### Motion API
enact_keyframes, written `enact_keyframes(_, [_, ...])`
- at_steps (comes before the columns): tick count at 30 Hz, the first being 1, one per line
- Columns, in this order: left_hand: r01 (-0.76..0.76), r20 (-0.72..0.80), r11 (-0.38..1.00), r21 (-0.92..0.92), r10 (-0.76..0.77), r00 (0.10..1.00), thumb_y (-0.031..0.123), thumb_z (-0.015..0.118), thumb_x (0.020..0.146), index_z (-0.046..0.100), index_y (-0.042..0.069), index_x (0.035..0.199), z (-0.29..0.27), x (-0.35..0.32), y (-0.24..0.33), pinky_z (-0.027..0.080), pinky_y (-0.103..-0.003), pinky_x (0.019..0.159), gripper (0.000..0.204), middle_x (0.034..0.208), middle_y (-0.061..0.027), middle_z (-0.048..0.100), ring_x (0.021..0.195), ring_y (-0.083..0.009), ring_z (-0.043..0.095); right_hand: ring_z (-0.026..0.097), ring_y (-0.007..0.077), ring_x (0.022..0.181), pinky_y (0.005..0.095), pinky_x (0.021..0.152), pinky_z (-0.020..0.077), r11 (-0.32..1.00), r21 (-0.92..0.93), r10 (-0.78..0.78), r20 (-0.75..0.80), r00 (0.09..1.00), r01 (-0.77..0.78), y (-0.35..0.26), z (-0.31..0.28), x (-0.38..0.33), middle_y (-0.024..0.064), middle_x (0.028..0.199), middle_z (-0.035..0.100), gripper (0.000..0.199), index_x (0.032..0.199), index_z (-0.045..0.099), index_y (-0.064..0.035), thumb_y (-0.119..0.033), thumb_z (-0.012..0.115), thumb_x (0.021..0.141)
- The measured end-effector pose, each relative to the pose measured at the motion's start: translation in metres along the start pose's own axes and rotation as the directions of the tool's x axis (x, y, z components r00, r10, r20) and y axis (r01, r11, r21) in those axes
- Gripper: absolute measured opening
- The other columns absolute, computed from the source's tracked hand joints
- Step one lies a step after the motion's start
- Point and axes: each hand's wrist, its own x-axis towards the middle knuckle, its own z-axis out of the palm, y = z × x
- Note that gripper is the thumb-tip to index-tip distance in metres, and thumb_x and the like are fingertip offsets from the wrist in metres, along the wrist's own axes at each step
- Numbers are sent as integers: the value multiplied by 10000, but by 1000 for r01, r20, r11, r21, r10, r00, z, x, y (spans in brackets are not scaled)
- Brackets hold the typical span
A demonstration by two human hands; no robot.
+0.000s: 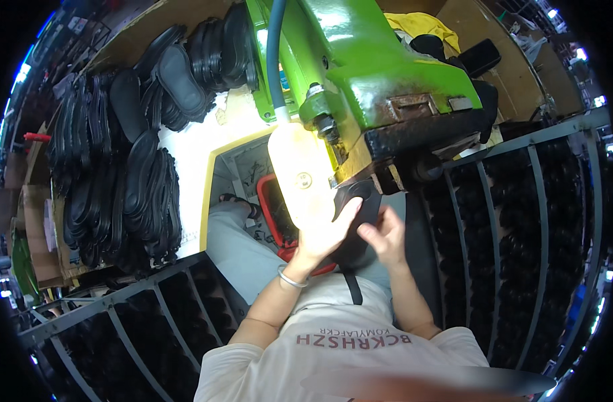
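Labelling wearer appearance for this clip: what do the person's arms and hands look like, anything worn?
Both forearms are bare, no gloves on the left hand or the right hand. A thin silver bangle circles the left wrist. Short sleeves of a light T-shirt end above the elbows.

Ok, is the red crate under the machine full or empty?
Cannot tell. The red crate sits low beside the person's leg, its inside dark and partly hidden by the left hand and glare.

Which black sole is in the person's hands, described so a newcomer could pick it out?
Start at the green machine. Under its dark head, above the lap, both hands hold one black sole. Every other sole sits stacked on the bench or in the racks; only this one is held.
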Motion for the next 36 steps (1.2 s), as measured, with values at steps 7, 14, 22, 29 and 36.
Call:
enact_keyframes(7, [83, -44, 991, -101, -87, 995, -60, 646, 805, 582, -49, 967, 1, -13, -3, 421, -138, 572, 174, 847, -36, 628, 713, -25, 549, 582, 133, 880, 265, 821, 469, 904, 287, 322, 34, 946, -318, 20, -25, -47, 83, 1005, 611, 281, 1047, 547, 28, -47, 665, 803])
enact_keyframes(14, [124, -22, 974, -189, -131, 991, -71, 656, 794, 571, -52, 969, 0, -10, -4, 459, -155, 609, 196, 878, -44, 627, 739, -52, 578, 583, 129, 873, 260, 791, 477, 968, 226, -21, -352, 936, 107, -31, -54, 12, 68, 976, 610, 260, 1056, 538, 19, -16, 634, 817])
enact_keyframes(22, [-82, -92, 952, -295, 57, 994, -16, 689, 747, 608, -57, 989, -57, 0, -3, 499, -289, 740, 258, 930, -118, 644, 833, -171, 622, 530, 75, 786, 199, 729, 425, 959, -6, -278, -207, 938, 283, -58, -6, 62, 20, 883, 591, 178, 1009, 538, 7, -77, 586, 860])
enact_keyframes(29, [240, -17, 748, -619, -318, 948, -52, 707, 711, 564, -26, 897, -100, -36, -29, 485, -259, 760, 236, 883, -102, 641, 823, -133, 607, 534, 155, 1030, 283, 915, 401, 962, -42, -263, 124, 957, 269, -48, 29, 55, 96, 1105, 585, 356, 1158, 514, 50, -28, 601, 821])
enact_keyframes(36, [379, 183, 757, -532, -334, 924, -82, 735, 710, 571, -32, 910, -60, -86, -39, 496, -262, 778, 263, 911, -100, 654, 845, -125, 617, 578, 175, 957, 301, 846, 465, 972, -67, -214, 118, 970, 223, -39, 26, 62, 92, 1062, 602, 421, 1111, 553, 34, 14, 721, 726])
